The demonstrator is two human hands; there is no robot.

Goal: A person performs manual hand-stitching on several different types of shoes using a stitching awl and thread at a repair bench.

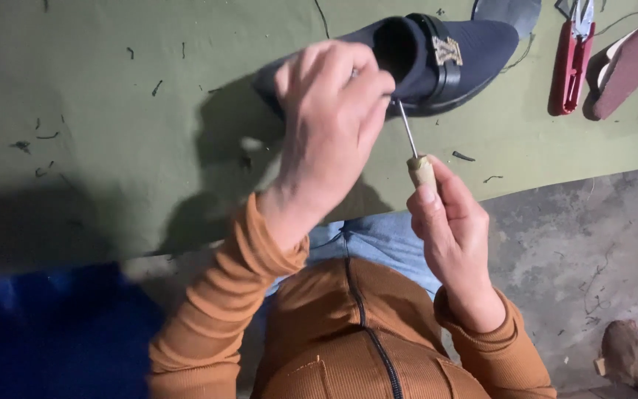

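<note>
Left hand: your left hand (331, 111) is closed around the heel end of the shoe (437, 63), fingers curled over the rim of the opening.
Right hand: your right hand (448, 222) grips the pale wooden handle of the awl (415, 151), thumb pressed along the handle.
Awl: its thin metal shaft slants up and left from the handle, and the tip meets the shoe right under your left fingers (the exact contact spot is hidden by them).
Shoe: dark blue slip-on with a black strap and 1 metal buckle, lying on the green table cover (112, 125), toe pointing right, just beyond both hands.
Nearby: red thread snips (570, 66) lie to the right of the shoe, well apart from your hands; a maroon wedge sole (629, 63) sits just beside them.
Surface: bits of dark thread are scattered over the cover.
</note>
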